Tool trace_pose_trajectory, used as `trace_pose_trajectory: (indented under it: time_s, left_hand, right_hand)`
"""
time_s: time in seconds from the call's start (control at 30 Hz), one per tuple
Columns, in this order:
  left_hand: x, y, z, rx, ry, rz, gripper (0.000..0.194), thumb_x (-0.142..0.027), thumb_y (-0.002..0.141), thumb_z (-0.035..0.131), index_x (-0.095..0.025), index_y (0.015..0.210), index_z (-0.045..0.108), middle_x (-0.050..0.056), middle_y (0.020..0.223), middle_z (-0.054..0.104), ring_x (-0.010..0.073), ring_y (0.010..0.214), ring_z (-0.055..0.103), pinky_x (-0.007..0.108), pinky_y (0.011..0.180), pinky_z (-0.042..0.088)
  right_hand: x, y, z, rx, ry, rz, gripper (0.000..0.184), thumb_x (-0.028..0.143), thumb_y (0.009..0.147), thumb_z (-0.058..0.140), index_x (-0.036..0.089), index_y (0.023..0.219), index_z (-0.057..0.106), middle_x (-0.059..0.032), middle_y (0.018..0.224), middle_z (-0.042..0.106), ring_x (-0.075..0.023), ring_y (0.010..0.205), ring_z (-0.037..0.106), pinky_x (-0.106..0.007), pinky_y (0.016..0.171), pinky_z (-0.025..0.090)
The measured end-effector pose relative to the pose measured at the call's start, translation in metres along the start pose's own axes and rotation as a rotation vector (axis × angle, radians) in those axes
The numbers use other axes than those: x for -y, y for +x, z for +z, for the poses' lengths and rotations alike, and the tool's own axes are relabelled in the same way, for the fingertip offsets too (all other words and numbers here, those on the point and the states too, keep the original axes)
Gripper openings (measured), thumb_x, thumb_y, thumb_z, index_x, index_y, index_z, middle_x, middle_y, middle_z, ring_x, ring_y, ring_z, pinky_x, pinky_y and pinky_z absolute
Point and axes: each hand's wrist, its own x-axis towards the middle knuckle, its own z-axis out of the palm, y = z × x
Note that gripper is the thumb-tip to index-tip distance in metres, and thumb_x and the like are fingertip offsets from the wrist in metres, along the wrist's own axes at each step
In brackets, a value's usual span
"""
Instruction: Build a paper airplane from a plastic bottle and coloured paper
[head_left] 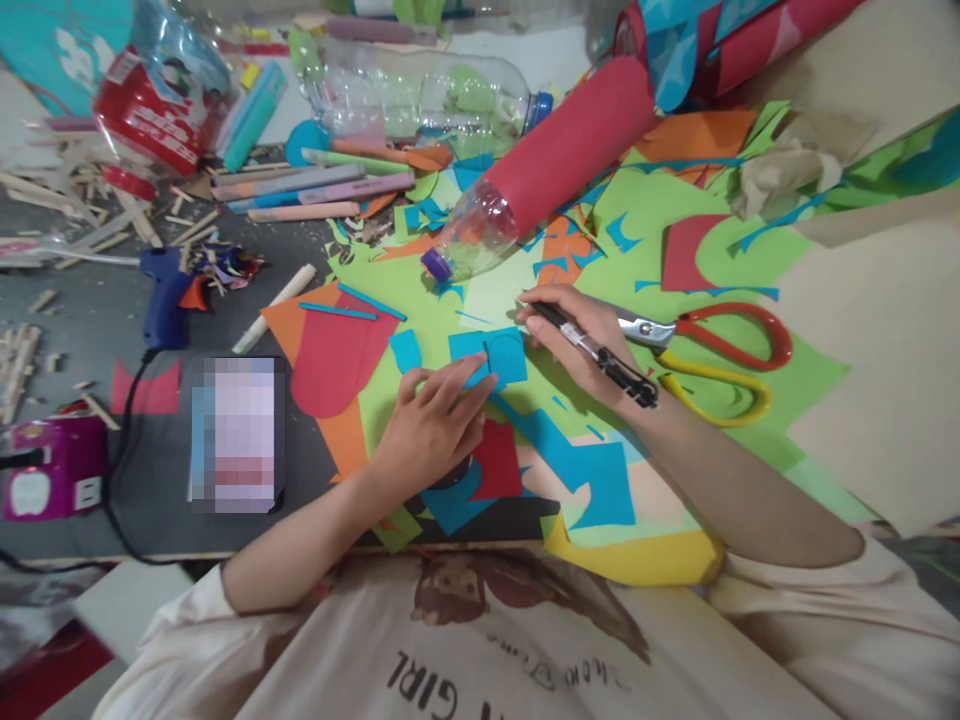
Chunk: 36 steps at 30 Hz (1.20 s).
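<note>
Partly beneath left hand, blue paper

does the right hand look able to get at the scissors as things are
Probably yes: the scissors lie close beside the right hand, their handles uncovered on green paper. Its grip is on a black pen, though, which may need putting down first.
</note>
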Motion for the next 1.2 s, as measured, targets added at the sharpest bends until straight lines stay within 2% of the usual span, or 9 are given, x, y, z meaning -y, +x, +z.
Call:
trace_pose_trajectory:
  time_s: [0.2, 0.33, 0.43, 0.57, 0.77, 0.9, 1.03, 1.1, 1.2]
  left_hand:
    - [0.013, 0.005, -0.008, -0.137, -0.211, -0.083, 0.025, -0.018, 0.099, 0.042, -0.021, 0.107, 0.066, 0.010, 0.119, 0.073, 0.0188, 0.110, 0.068, 0.034, 0.086, 0.045]
    - [0.024, 0.008, -0.016, -0.070, -0.227, -0.198, 0.028, -0.028, 0.101, 0.041, -0.018, 0.118, 0.062, 0.012, 0.123, 0.070, 0.0220, 0.117, 0.064, 0.038, 0.095, 0.046]
    - [0.028, 0.013, -0.024, 0.009, -0.153, -0.204, 0.034, -0.033, 0.099, 0.045, -0.015, 0.126, 0.058, 0.014, 0.124, 0.068, 0.0263, 0.119, 0.062, 0.040, 0.096, 0.046]
    - [0.023, 0.022, -0.028, -0.005, -0.106, -0.184, 0.031, -0.030, 0.100, 0.045, -0.016, 0.121, 0.061, 0.012, 0.117, 0.070, 0.0260, 0.112, 0.063, 0.038, 0.091, 0.045]
    - [0.018, 0.033, -0.013, -0.122, -0.045, -0.111, 0.031, -0.031, 0.098, 0.046, -0.013, 0.116, 0.063, 0.014, 0.110, 0.071, 0.0263, 0.105, 0.064, 0.037, 0.087, 0.044]
    - [0.022, 0.029, -0.002, -0.065, 0.010, -0.067, 0.043, -0.042, 0.093, 0.056, -0.012, 0.125, 0.059, 0.016, 0.119, 0.070, 0.0318, 0.110, 0.062, 0.043, 0.090, 0.040]
    - [0.027, 0.026, 0.005, -0.053, -0.021, -0.058, 0.047, -0.048, 0.093, 0.056, -0.014, 0.125, 0.059, 0.016, 0.115, 0.071, 0.0314, 0.107, 0.063, 0.043, 0.089, 0.040]
    - [0.028, 0.026, 0.007, -0.071, -0.060, -0.064, 0.041, -0.045, 0.095, 0.055, -0.015, 0.124, 0.059, 0.015, 0.110, 0.072, 0.0293, 0.104, 0.065, 0.040, 0.086, 0.041]
    - [0.028, 0.027, 0.008, -0.155, -0.213, -0.118, 0.029, -0.027, 0.095, 0.053, -0.017, 0.122, 0.059, 0.009, 0.102, 0.074, 0.0216, 0.094, 0.068, 0.034, 0.082, 0.045]
  right_hand:
    - [0.001, 0.000, -0.002, 0.014, -0.007, 0.025, 0.014, 0.037, 0.088, 0.058, 0.028, 0.096, 0.066, -0.0039, 0.090, 0.072, -0.0176, 0.070, 0.063, -0.029, 0.059, 0.045]
    - [0.001, 0.002, -0.003, 0.049, -0.001, -0.015, 0.020, 0.037, 0.082, 0.065, 0.026, 0.099, 0.065, -0.0037, 0.092, 0.072, -0.0164, 0.069, 0.062, -0.029, 0.061, 0.047]
    - [0.001, 0.003, -0.005, 0.111, -0.009, -0.045, 0.029, 0.034, 0.076, 0.070, 0.024, 0.102, 0.063, -0.0032, 0.093, 0.072, -0.0129, 0.061, 0.057, -0.029, 0.061, 0.047]
    - [-0.001, 0.004, -0.005, 0.135, -0.058, -0.103, 0.027, 0.028, 0.078, 0.068, 0.023, 0.104, 0.061, -0.0038, 0.094, 0.071, -0.0120, 0.060, 0.057, -0.028, 0.062, 0.047]
    - [-0.009, 0.004, -0.003, 0.155, -0.159, -0.190, 0.026, 0.027, 0.082, 0.064, 0.022, 0.108, 0.060, -0.0047, 0.096, 0.072, -0.0135, 0.063, 0.059, -0.028, 0.064, 0.048]
    - [-0.014, 0.003, 0.001, 0.152, -0.230, -0.276, 0.028, 0.026, 0.081, 0.065, 0.022, 0.109, 0.060, -0.0041, 0.094, 0.072, -0.0174, 0.075, 0.064, -0.029, 0.070, 0.049]
    - [-0.018, 0.001, 0.005, 0.131, -0.303, -0.360, 0.025, 0.023, 0.086, 0.060, 0.022, 0.111, 0.060, -0.0052, 0.097, 0.071, -0.0208, 0.087, 0.065, -0.031, 0.074, 0.049]
    - [-0.019, 0.001, 0.005, 0.133, -0.317, -0.370, 0.025, 0.023, 0.087, 0.059, 0.022, 0.112, 0.059, -0.0055, 0.097, 0.071, -0.0206, 0.087, 0.065, -0.031, 0.073, 0.047]
    - [-0.020, 0.000, 0.005, 0.140, -0.297, -0.339, 0.026, 0.022, 0.087, 0.058, 0.022, 0.113, 0.059, -0.0037, 0.094, 0.069, -0.0184, 0.081, 0.064, -0.029, 0.068, 0.044]
